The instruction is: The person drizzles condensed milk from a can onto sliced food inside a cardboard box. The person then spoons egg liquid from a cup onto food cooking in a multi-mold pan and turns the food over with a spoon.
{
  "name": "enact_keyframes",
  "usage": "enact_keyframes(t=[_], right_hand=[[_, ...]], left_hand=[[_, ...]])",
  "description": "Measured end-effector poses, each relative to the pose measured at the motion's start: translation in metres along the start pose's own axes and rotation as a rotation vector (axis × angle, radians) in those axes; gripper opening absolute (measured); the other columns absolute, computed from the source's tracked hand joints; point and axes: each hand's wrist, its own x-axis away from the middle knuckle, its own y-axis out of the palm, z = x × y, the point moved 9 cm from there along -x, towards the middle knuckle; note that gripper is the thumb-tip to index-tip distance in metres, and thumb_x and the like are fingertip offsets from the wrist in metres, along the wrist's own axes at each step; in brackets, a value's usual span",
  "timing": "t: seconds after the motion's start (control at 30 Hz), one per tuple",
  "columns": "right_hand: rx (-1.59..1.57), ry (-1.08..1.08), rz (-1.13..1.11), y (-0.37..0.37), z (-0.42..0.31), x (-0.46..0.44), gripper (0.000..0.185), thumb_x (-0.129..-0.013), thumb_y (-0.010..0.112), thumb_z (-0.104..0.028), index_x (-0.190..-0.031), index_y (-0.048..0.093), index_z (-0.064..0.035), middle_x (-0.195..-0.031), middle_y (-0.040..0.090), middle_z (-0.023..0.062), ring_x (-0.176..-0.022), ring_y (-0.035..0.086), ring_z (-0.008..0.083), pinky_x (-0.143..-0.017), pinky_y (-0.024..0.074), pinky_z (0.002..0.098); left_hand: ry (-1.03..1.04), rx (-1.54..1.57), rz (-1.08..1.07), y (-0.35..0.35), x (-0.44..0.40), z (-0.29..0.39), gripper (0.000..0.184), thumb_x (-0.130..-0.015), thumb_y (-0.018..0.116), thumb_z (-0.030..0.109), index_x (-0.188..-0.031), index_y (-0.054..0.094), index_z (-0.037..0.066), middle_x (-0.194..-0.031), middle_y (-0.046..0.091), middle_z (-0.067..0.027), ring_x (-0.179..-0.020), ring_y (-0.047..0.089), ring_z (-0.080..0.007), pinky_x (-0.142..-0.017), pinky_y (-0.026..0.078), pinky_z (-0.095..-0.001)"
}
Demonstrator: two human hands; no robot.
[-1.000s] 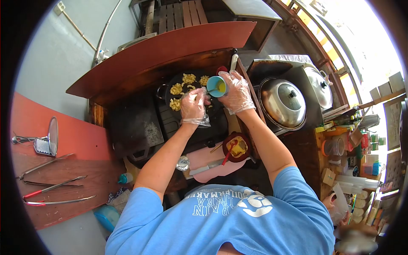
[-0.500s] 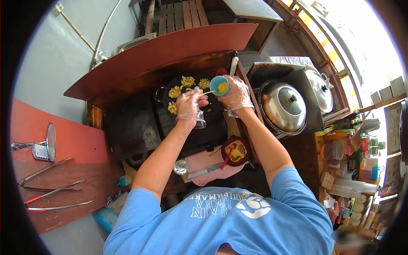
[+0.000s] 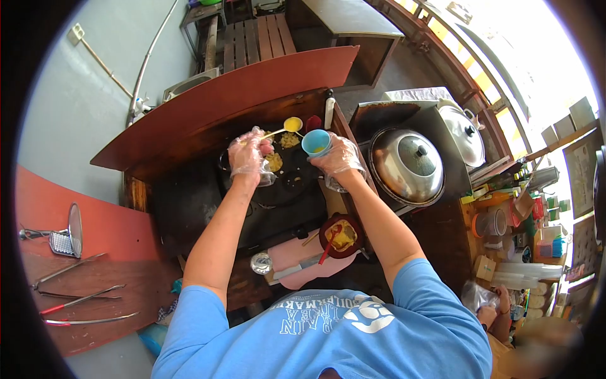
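Observation:
Gloved in clear plastic, my left hand [image 3: 248, 155] is closed on the handle of a spoon [image 3: 292, 124]. The spoon's bowl is filled with yellow liquid and hangs over the dark round pan [image 3: 290, 180]. Yellowish lumpy portions of food [image 3: 273, 162] lie in the pan, some hidden behind my left hand. My right hand [image 3: 339, 158], also in a clear glove, grips a light blue cup [image 3: 316, 143] tilted towards me, with a little yellow liquid inside. The cup is above the pan's right side, to the right of the spoon.
A red board [image 3: 233, 95] stands behind the pan. To the right is a large lidded metal pot [image 3: 407, 165]. Nearer me are a bowl of yellow food [image 3: 341, 235], a knife [image 3: 300, 265] and a pink cloth [image 3: 315, 278]. Tongs [image 3: 82, 299] hang left; another person's hand [image 3: 487, 314] shows lower right.
The spoon has come out of the cup, now carrying yellow liquid over the pan. My left hand has moved left, and the cup has shifted slightly left and down. The whole view has shifted.

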Motion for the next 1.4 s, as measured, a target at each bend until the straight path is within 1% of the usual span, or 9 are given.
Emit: enact_keyframes(t=[0.27,0.43,0.83,0.9,1.0,1.03,1.1,1.3,1.4], right_hand=[[-0.016,-0.038,-0.017,-0.019,0.003,0.019,0.058,-0.061,0.091,-0.029,-0.113,0.072,-0.0087,-0.101,0.076,0.0169,-0.101,0.071,0.0374,-0.091,0.0555,0.0463],[-0.058,-0.061,-0.004,-0.033,-0.003,0.028,0.059,-0.061,0.091,-0.03,-0.113,0.072,-0.0088,-0.102,0.075,0.0178,-0.1,0.07,0.038,-0.092,0.0552,0.0465],[-0.056,-0.1,0.039,-0.041,0.005,0.042,0.062,-0.061,0.091,-0.031,-0.115,0.071,-0.008,-0.104,0.074,0.0191,-0.102,0.07,0.0387,-0.093,0.0547,0.0467],[-0.028,-0.095,0.043,-0.04,0.007,0.043,0.063,-0.061,0.091,-0.03,-0.116,0.071,-0.0081,-0.104,0.074,0.0191,-0.103,0.07,0.0387,-0.093,0.0544,0.0469],[0.008,-0.104,0.053,-0.034,0.009,0.048,0.065,-0.061,0.091,-0.029,-0.118,0.07,-0.0088,-0.105,0.074,0.019,-0.104,0.069,0.0389,-0.095,0.0536,0.0472],[0.016,-0.119,0.068,-0.032,0.009,0.047,0.066,-0.061,0.091,-0.029,-0.119,0.07,-0.0093,-0.106,0.074,0.0189,-0.105,0.068,0.0391,-0.096,0.0532,0.0474],[-0.008,-0.105,0.055,-0.027,0.012,0.047,0.066,-0.061,0.091,-0.028,-0.12,0.069,-0.0095,-0.107,0.073,0.0187,-0.107,0.067,0.0393,-0.097,0.0525,0.0474],[-0.049,-0.126,0.101,-0.028,0.004,0.046,0.069,-0.06,0.09,-0.02,-0.125,0.066,-0.0099,-0.113,0.071,0.0175,-0.112,0.065,0.0393,-0.101,0.0506,0.0469],[-0.046,-0.221,0.176,-0.032,-0.012,0.048,0.073,-0.059,0.09,-0.016,-0.128,0.064,-0.0095,-0.116,0.07,0.0168,-0.115,0.064,0.0392,-0.103,0.05,0.0469]], left_hand=[[0.261,-0.416,-0.042,0.005,-0.011,-0.007,0.021,-0.1,0.071,0.018,-0.105,0.071,-0.003,-0.08,0.073,-0.0084,-0.065,0.069,-0.0138,-0.064,0.057,-0.0296],[0.915,-0.997,-0.153,0.031,0.016,0.015,0.02,-0.097,0.062,0.009,-0.112,0.074,0.003,-0.09,0.077,-0.0156,-0.081,0.076,-0.031,-0.073,0.061,-0.0413],[1.388,-1.041,-0.312,0.065,0.087,0.074,0.024,-0.094,0.064,0.0,-0.117,0.073,0.004,-0.095,0.077,-0.0125,-0.083,0.074,-0.0322,-0.073,0.06,-0.0425],[1.358,-1.073,-0.364,0.056,0.064,0.038,0.024,-0.094,0.067,0.003,-0.117,0.073,0.002,-0.095,0.077,-0.0134,-0.083,0.073,-0.0326,-0.073,0.06,-0.0419],[0.566,-0.806,-0.057,0.004,-0.01,-0.02,0.019,-0.095,0.068,0.006,-0.112,0.071,-0.002,-0.092,0.077,-0.0141,-0.072,0.073,-0.0269,-0.073,0.061,-0.038],[0.57,-0.805,-0.056,0.003,-0.013,-0.021,0.019,-0.095,0.068,0.006,-0.112,0.071,-0.002,-0.092,0.077,-0.0141,-0.072,0.073,-0.0269,-0.073,0.061,-0.038],[0.015,0.086,0.122,-0.03,-0.024,-0.061,0.012,-0.097,0.067,0.006,-0.104,0.067,-0.004,-0.087,0.074,-0.0152,-0.069,0.072,-0.0244,-0.069,0.061,-0.036],[-0.044,0.131,0.029,-0.015,0.038,-0.002,0.014,-0.098,0.068,0.007,-0.107,0.069,-0.005,-0.086,0.073,-0.0149,-0.072,0.072,-0.0229,-0.068,0.062,-0.0325],[0.203,-0.037,-0.212,0.018,0.08,0.025,0.014,-0.101,0.064,0.005,-0.106,0.071,-0.006,-0.086,0.073,-0.0132,-0.074,0.072,-0.0194,-0.07,0.061,-0.0322]])
